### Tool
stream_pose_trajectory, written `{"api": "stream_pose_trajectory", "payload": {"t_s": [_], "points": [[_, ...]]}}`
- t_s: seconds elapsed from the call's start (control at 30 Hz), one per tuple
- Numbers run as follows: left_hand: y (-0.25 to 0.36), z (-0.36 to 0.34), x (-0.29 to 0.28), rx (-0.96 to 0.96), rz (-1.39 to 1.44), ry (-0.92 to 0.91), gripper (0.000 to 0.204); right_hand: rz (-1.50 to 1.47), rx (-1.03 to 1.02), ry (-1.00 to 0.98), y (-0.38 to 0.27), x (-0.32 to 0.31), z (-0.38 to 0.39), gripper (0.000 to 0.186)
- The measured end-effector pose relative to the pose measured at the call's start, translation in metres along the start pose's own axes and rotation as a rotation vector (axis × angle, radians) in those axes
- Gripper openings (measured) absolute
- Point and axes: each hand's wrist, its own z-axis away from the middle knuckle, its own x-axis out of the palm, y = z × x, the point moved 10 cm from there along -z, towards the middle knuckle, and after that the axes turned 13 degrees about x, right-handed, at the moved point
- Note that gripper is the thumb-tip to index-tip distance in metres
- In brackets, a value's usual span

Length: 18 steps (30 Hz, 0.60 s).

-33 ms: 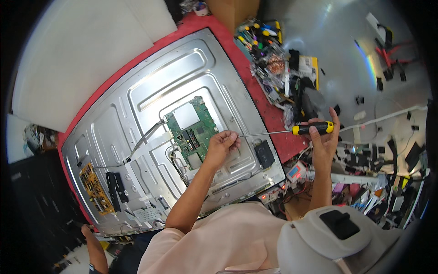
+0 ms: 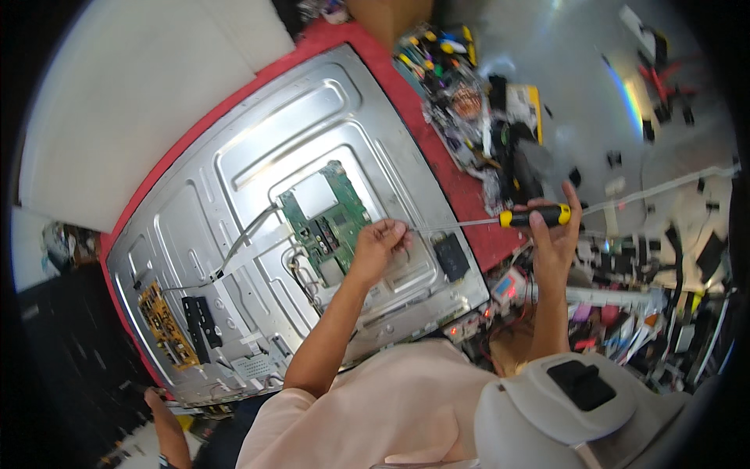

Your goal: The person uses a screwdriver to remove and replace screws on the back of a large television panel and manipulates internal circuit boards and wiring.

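My right hand [image 2: 551,230] is closed round a black-and-yellow screwdriver [image 2: 533,216], its long shaft pointing left across the right part of a silver metal back panel [image 2: 305,102]. My left hand [image 2: 383,241] is pinched at the shaft's tip; what sits between the fingertips is too small to make out. Just left of that hand is a green circuit board [image 2: 344,211] with a silver shield and cables. A tan circuit board [image 2: 164,328] and a black bracket [image 2: 199,320] are at the panel's lower left. A black block [image 2: 451,258] sits below the screwdriver.
The panel lies on a red surface [image 2: 469,195]. A tool pile [image 2: 445,59], cardboard box [image 2: 387,19] and red-handled tool [image 2: 660,90] are at upper right. Cluttered parts [image 2: 625,328] lie lower right. Another person's arm [image 2: 168,426] shows at lower left, near a dark panel [image 2: 62,344].
The view has shifted slightly, so the panel sits a little higher and further left, and is more blurred. Both hands keep their grip with little visible movement.
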Motion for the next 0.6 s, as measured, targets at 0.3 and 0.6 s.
{"api": "stream_pose_trajectory", "payload": {"t_s": [0.3,0.6], "points": [[-0.013,0.013,0.033,-0.053,-0.012,-0.098,0.014,-0.14,0.046,0.117,0.029,-0.053,0.03,0.065],[-0.022,0.022,0.054,-0.111,-0.029,-0.118,0.018,-0.119,0.025,0.171,0.028,-0.082,0.047,0.064]]}}
